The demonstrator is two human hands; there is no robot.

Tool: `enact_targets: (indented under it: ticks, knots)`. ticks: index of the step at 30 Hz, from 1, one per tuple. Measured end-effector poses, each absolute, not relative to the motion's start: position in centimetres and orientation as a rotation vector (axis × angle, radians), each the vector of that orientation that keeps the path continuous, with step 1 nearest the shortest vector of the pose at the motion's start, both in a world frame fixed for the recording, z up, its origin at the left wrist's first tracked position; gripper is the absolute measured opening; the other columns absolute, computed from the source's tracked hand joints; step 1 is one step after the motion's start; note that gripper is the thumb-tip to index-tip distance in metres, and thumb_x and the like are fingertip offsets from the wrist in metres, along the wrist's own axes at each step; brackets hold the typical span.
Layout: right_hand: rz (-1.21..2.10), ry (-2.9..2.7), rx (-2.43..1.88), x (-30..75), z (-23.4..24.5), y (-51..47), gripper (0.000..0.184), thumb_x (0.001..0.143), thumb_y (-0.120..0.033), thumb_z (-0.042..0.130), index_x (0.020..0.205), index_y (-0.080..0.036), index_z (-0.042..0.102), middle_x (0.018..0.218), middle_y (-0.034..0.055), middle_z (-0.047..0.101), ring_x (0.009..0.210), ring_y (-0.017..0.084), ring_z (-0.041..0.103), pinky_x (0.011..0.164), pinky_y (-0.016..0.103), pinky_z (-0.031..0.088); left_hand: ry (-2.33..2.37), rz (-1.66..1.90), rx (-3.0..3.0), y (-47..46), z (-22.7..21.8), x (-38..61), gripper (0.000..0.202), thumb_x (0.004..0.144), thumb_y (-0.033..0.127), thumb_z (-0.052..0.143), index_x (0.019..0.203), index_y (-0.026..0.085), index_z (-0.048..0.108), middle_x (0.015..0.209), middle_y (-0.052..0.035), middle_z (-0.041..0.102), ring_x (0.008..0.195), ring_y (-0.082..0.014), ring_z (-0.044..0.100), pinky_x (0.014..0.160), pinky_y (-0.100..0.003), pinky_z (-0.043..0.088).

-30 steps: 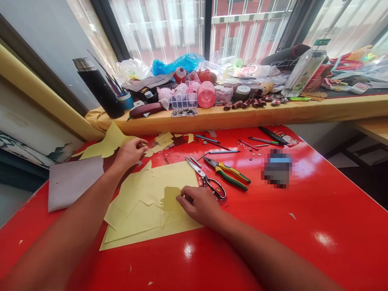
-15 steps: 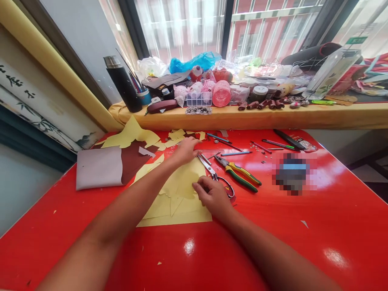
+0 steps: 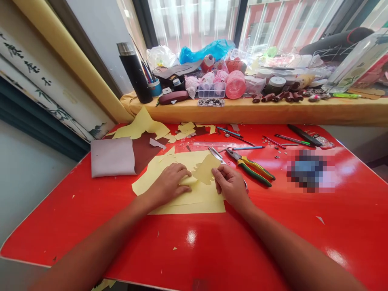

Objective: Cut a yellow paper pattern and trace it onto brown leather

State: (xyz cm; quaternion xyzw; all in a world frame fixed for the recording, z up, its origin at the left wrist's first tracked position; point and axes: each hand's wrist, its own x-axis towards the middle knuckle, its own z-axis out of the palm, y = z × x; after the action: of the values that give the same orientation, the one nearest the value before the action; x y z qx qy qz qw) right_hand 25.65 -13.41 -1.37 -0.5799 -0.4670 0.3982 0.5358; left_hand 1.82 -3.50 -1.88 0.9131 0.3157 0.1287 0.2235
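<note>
My right hand [image 3: 232,186] pinches a jagged cut piece of yellow paper [image 3: 206,170] between its fingers. My left hand [image 3: 168,186] lies flat on the large yellow paper sheet [image 3: 188,207], fingers together and pointing toward the cut piece. Both hands are over the sheet, which has torn, overlapping edges. Just beyond my right hand lie steel scissors [image 3: 216,154], with their handles mostly hidden behind that hand. Combination pliers with green and yellow grips [image 3: 253,169] lie to its right.
The paper lies on a glossy red table [image 3: 194,258] scattered with scraps. At the far left are a pale grey sheet [image 3: 112,157], brown paper [image 3: 145,148] and yellow offcuts [image 3: 141,125]. Pencils, a ruler [image 3: 214,144] and a pixelated object [image 3: 307,169] lie beyond. A cluttered wooden sill [image 3: 242,117] runs behind.
My left hand has moved back from the sheet's far edge and now lies on the paper. My right hand has raised the cut yellow piece. The view has turned, shifting the scene rightward.
</note>
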Motion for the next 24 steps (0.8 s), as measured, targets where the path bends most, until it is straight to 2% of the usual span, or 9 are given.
enact_targets:
  ticks: [2,3,8,10,12,14,17,20,24]
  knots:
    - [0.938,-1.115,-1.384,25.7,-1.4,-13.5,0.046,0.097,-0.065,0.065,0.074,-0.027,0.051,0.051,-0.0067,0.053,0.043,0.015,0.049,0.047,0.028,0.039,0.868,0.409,2.487,-3.5,-2.3,2.2,0.014,0.095,0.039,0.070,0.099,0.025,0.068,0.105,-0.0080,0.069,0.105,-0.0290,0.061,0.094,-0.042,0.049]
    - [0.934,-1.117,-1.383,25.7,-1.5,-13.4,0.047,0.097,-0.066,0.065,0.074,-0.027,0.051,0.051,-0.0069,0.052,0.042,0.015,0.049,0.046,0.028,0.039,0.871,0.431,2.466,-3.4,-2.4,2.3,0.013,0.096,0.036,0.068,0.092,0.025,0.065,0.097,-0.0069,0.067,0.098,-0.0278,0.060,0.089,-0.040,0.049]
    - [0.936,-1.127,-1.362,25.7,-1.8,-13.3,0.051,0.094,-0.070,0.068,0.072,-0.027,0.051,0.048,-0.0065,0.053,0.040,0.015,0.049,0.044,0.028,0.039,0.957,0.524,2.201,-3.0,-1.7,1.7,0.010,0.093,0.030,0.063,0.087,0.025,0.056,0.088,-0.0022,0.066,0.082,-0.0217,0.059,0.075,-0.035,0.047]
    - [0.941,-1.127,-1.357,25.7,-1.7,-13.3,0.052,0.093,-0.071,0.069,0.071,-0.027,0.052,0.047,-0.0063,0.053,0.040,0.015,0.049,0.044,0.028,0.039,0.977,0.560,2.052,-3.0,-0.7,0.8,0.008,0.092,0.029,0.061,0.090,0.025,0.055,0.091,-0.0015,0.069,0.083,-0.0204,0.063,0.075,-0.033,0.050]
    - [0.949,-1.124,-1.354,25.7,-1.6,-13.3,0.051,0.093,-0.070,0.070,0.071,-0.026,0.054,0.048,-0.0058,0.054,0.041,0.015,0.049,0.044,0.028,0.039,0.939,0.564,2.013,-3.2,0.0,-0.1,0.006,0.089,0.021,0.058,0.090,0.025,0.054,0.104,-0.0030,0.075,0.099,-0.0221,0.069,0.086,-0.035,0.052]
    - [0.957,-1.116,-1.353,25.7,-1.5,-13.4,0.050,0.093,-0.068,0.071,0.071,-0.026,0.054,0.049,-0.0057,0.055,0.042,0.015,0.049,0.045,0.027,0.039,0.898,0.507,2.089,-3.7,0.1,-1.0,0.015,0.082,0.011,0.052,0.088,0.025,0.052,0.112,-0.0036,0.078,0.108,-0.0232,0.069,0.092,-0.036,0.051]
    - [0.965,-1.101,-1.352,25.8,-1.5,-13.3,0.049,0.094,-0.067,0.070,0.072,-0.026,0.054,0.049,-0.0063,0.054,0.042,0.015,0.049,0.045,0.028,0.039,0.823,0.466,2.283,-5.0,-0.8,-1.9,0.022,0.077,0.005,0.045,0.084,0.025,0.052,0.101,-0.0035,0.076,0.096,-0.0220,0.066,0.084,-0.035,0.050]
    - [0.972,-1.101,-1.352,25.8,-1.6,-13.3,0.048,0.094,-0.066,0.070,0.072,-0.026,0.053,0.049,-0.0064,0.055,0.042,0.015,0.050,0.046,0.028,0.039,0.883,0.587,2.341,-6.3,-1.8,-2.3,0.023,0.081,0.005,0.042,0.084,0.025,0.053,0.084,-0.0022,0.064,0.083,-0.0205,0.058,0.076,-0.032,0.048]
    - [0.984,-1.120,-1.360,25.8,-1.6,-13.4,0.047,0.093,-0.064,0.071,0.072,-0.026,0.054,0.049,-0.0063,0.055,0.042,0.015,0.049,0.045,0.027,0.038,1.185,0.871,2.093,-7.0,-0.4,-2.6,0.016,0.095,0.017,0.043,0.096,0.025,0.057,0.092,-0.0011,0.062,0.082,-0.0183,0.059,0.078,-0.030,0.051]
